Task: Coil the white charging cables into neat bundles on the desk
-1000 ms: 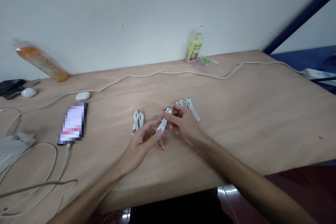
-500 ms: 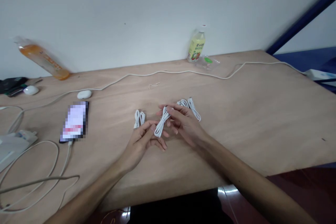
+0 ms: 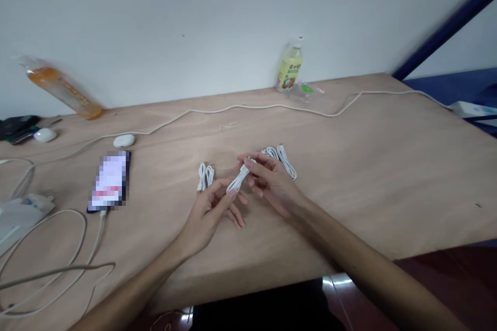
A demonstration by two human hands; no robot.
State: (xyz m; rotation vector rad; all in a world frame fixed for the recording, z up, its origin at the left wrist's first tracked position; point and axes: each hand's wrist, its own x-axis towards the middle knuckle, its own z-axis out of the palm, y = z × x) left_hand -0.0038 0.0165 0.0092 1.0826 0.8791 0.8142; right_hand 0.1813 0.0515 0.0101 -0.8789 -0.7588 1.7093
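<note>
To your left, the phone [image 3: 108,181] lies on the table [image 3: 368,207], well apart from your hands, with a lead [image 3: 98,235] running from its lower end. Next comes the left bundle [image 3: 202,178], lying just beyond your left hand [image 3: 209,212]. That hand is narrow between thumb and index, lightly pinching the lower end of the cable [image 3: 237,181]; its other fingers spread underneath.

The cable is between your two hands, above the table. Its long axis slants from your left thumb, low and near you, up and away to your right hand [image 3: 267,173]. Neither hand is nearer: each has one end. Your right thumb and fingers close firmly on the upper end, covering part of it.

Just past your right knuckles lies the right bundle [image 3: 287,162], partly hidden by that hand; you can't tell from here whether it is one cable or two. So the bundles flank you, the left one nearer your left hand.

For room, the long cord [image 3: 279,106] crosses beyond your hands, short of the wall. The table's front edge passes beneath your forearms, and its surface runs widest to your right.
</note>
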